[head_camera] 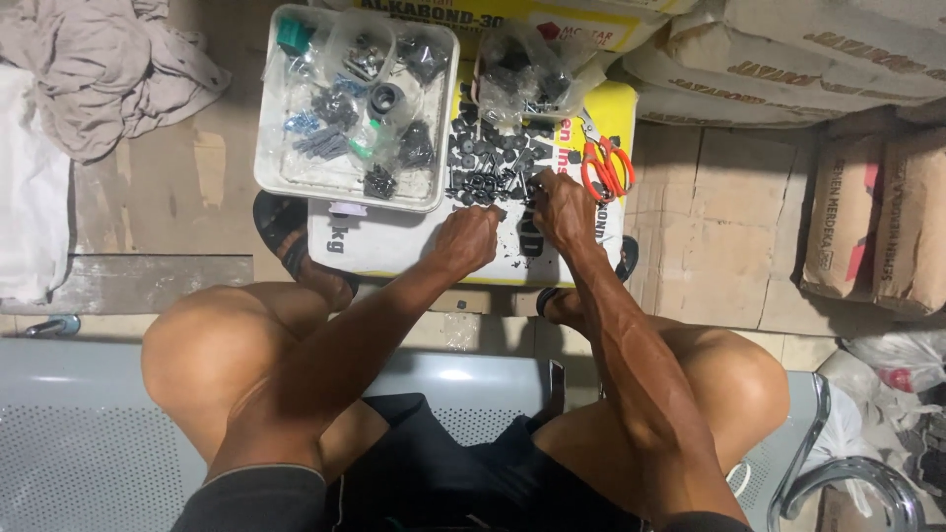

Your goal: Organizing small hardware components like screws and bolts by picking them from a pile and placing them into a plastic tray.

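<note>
Both hands down in a heap of small black hardware, seen from the bench.

We're on the grey perforated metal bench (pixel 89 443), w/ stacked paper cement sacks (pixel 788 59) ahead and a crumpled beige cloth (pixel 108 69) far left. Next down: the white-and-yellow flat sack (pixel 394 246) lying on the floor as a work surface, then the clear square plastic tray (pixel 281 148) on its left part, full of small bagged fittings. Right of the tray sits the pile of small black screws and washers (pixel 493 163), w/ orange-handled scissors (pixel 606 167) just beside it. Our left hand (pixel 471 239) is curled at the pile's near edge; our right hand (pixel 560 209) has fingers bent into the pieces (can't tell what, if anything, either one pinches).
</note>
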